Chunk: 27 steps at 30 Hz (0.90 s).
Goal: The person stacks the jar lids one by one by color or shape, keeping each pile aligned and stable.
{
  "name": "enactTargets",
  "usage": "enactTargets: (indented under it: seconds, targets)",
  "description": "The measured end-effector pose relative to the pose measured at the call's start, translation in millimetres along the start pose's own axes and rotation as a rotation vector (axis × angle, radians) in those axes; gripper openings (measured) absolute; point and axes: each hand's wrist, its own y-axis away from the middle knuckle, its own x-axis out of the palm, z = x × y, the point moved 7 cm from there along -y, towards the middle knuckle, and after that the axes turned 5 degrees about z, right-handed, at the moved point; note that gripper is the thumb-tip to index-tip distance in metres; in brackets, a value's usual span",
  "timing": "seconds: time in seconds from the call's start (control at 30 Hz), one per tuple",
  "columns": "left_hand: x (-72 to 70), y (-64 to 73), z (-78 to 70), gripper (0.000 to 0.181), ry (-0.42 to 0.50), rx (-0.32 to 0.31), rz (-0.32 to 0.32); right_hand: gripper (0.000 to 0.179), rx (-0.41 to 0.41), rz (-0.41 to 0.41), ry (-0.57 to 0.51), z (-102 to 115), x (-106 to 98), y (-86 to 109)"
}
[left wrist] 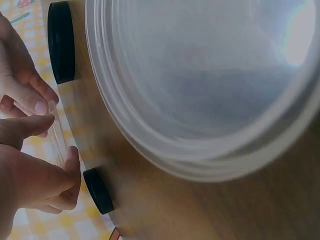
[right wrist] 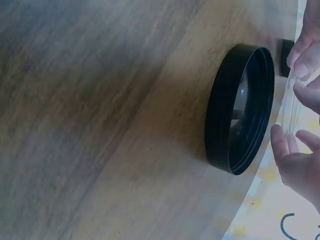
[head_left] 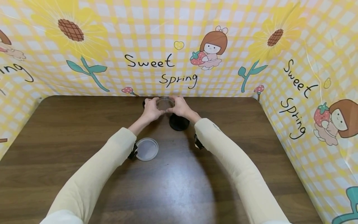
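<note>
Near the table's back edge, both hands hold a clear, shallow round lid [head_left: 165, 105] between them. My left hand [head_left: 151, 110] grips its left side, and my right hand [head_left: 180, 107] grips the right side. Edge-on in the right wrist view, the lid [right wrist: 290, 107] looks thin and transparent, with fingers and thumbs on its rim. Just below the right hand lies a black round lid [head_left: 179, 122]; the right wrist view shows its ridged inner wall [right wrist: 254, 112]. A smaller-looking black piece [left wrist: 98, 191] sits beyond the left hand, mostly hidden in the head view.
A second clear round lid [head_left: 147, 149] lies on the brown wood table [head_left: 223, 174] beside the left wrist, large in the left wrist view. Yellow checked cloth [head_left: 117, 37] hangs behind the table and along its sides. Black straps [head_left: 199, 141] circle the wrists.
</note>
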Motion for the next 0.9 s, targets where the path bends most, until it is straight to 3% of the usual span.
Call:
enactTargets:
  seconds: [0.23,0.6,0.9]
  targets:
    - [-5.5,6.1,-3.4,0.068,-0.003,0.049,0.0,0.068,0.002,-0.037,-0.035,8,-2,11.4]
    - [-9.9,22.1,1.3,0.074,0.048,0.08,0.051,0.067,-0.042,-0.023,-0.073,18,5,27.2]
    - [-14.4,37.0,5.3,0.068,0.07,0.102,0.071,0.067,-0.063,-0.028,-0.055,25,12,35.8]
